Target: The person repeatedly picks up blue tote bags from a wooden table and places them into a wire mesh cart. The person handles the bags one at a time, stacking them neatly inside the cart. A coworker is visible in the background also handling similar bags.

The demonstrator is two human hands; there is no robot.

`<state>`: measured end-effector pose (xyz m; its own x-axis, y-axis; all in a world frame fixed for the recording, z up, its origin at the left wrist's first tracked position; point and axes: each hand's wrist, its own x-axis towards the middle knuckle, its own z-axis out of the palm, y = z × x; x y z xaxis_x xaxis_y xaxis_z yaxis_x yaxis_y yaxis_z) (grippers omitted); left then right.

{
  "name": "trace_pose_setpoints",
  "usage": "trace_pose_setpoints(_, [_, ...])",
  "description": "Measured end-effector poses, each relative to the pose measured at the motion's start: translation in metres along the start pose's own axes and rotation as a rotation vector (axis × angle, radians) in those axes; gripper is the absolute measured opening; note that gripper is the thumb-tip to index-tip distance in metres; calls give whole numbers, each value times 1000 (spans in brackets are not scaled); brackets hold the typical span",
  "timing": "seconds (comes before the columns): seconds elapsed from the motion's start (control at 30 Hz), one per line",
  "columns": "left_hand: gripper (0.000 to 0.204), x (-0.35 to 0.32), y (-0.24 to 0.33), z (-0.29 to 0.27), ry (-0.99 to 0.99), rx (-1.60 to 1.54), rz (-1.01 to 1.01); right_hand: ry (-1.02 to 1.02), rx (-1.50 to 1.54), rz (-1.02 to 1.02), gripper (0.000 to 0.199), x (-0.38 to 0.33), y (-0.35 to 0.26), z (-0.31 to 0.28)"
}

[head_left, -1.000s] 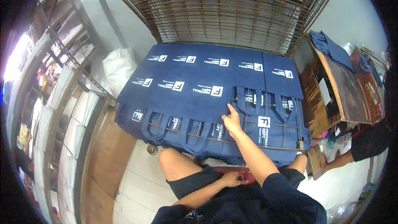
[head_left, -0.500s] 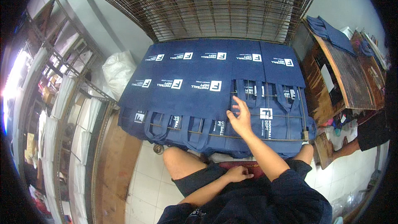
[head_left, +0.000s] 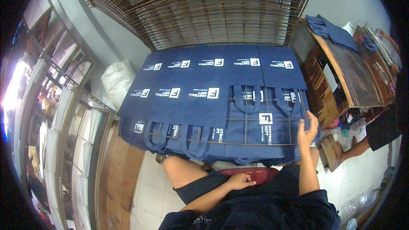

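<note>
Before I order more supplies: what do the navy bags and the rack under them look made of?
The navy bags look like matte non-woven fabric: flat, limp, no sheen, with sewn handles. The rack looks like thin bare metal wire in a grid, dull brownish, perhaps rusted. The right hand grips its edge.

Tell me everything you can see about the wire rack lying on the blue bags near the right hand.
The wire rack is a thin metal grid of straight rods that form large rectangles. It lies flat on the dark blue bags, over their handles, at the near right part of the stack. The bags and their white printed marks show through it. The right hand grips its right edge. The left hand rests on the person's lap, away from it.
</note>
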<state>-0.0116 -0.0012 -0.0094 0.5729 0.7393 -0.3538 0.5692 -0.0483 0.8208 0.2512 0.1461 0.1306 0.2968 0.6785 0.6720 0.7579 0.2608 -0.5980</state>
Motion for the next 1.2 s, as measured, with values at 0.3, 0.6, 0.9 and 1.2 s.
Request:
trace_pose_setpoints(0.3, [59,-11,51,-25,-114,229,-241,-70,-293,115,52,-7,72,-9])
trace_pose_setpoints(0.6, [52,-21,51,-2,432,360,-67,44,-123,175,40,-12,70,-9])
trace_pose_setpoints(0.9, [46,-18,49,3,455,280,59,37,-152,221,43,-11,73,-8])
trace_pose_setpoints(1.2, [40,-15,61,0,189,481,-163,46,-137,196,41,-12,72,-10])
